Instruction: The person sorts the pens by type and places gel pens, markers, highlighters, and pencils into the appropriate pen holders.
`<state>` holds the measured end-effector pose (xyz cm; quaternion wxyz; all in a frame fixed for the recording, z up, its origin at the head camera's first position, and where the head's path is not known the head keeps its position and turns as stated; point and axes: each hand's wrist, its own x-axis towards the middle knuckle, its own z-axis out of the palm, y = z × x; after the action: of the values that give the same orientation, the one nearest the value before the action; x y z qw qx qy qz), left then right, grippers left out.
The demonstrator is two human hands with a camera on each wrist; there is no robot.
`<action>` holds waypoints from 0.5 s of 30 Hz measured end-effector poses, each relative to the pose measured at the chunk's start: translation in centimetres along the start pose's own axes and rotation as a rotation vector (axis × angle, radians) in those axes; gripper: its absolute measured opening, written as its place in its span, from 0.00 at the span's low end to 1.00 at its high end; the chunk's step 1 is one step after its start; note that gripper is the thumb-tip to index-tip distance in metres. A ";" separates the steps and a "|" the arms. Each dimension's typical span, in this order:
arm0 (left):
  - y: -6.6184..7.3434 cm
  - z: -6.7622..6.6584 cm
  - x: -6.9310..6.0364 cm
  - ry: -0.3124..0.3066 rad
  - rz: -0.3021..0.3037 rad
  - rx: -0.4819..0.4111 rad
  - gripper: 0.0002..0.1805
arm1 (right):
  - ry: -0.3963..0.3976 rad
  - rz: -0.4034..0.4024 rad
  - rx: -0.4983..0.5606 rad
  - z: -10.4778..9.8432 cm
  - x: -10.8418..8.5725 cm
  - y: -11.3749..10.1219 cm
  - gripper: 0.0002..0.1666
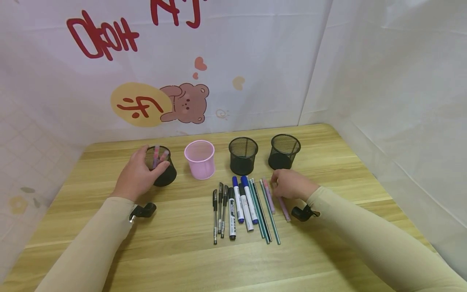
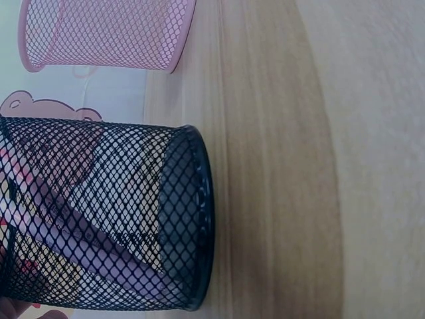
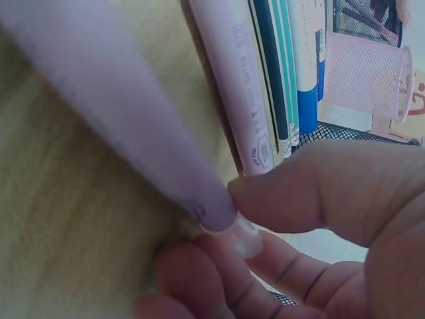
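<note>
At the left end of the cup row, my left hand (image 1: 136, 174) holds a black mesh cup (image 1: 166, 176) near its rim. Two purple-pink pens (image 1: 156, 156) stand in this cup, leaning in the left wrist view, where fingertips (image 2: 16, 307) show at the rim. My right hand (image 1: 293, 185) pinches a purple pen (image 1: 284, 209) near its end, between thumb (image 3: 285, 199) and fingers; the pen (image 3: 126, 106) slants low over the table. Another purple pen (image 1: 269, 198) lies just left of it.
A pink mesh cup (image 1: 202, 167) and two black mesh cups (image 1: 242, 162) (image 1: 281, 158) stand along the back. Several black pens (image 1: 215, 219), markers (image 1: 238, 202) and pencils (image 1: 271, 217) lie mid-table. A white printed curtain (image 1: 255, 81) hangs behind.
</note>
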<state>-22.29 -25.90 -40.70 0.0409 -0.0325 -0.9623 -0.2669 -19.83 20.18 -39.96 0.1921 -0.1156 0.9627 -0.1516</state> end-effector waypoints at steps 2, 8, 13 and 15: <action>0.1 0.0 0.0 0.003 0.002 0.000 0.61 | -0.001 0.010 0.012 0.0 -0.1 -0.1 0.21; 0.3 -0.2 -0.2 0.009 0.005 0.013 0.60 | 0.007 0.020 0.050 0.0 -0.4 -0.2 0.20; 0.4 -0.3 -0.2 0.007 0.007 0.017 0.60 | 0.012 0.019 0.079 -0.1 -0.5 -0.2 0.20; 0.4 -0.3 -0.2 0.006 0.008 0.017 0.59 | 0.011 0.022 0.092 -0.2 -0.5 -0.2 0.20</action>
<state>-22.04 -25.74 -40.31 0.0448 -0.0350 -0.9643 -0.2587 -19.39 20.16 -39.57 0.1935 -0.0951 0.9570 -0.1941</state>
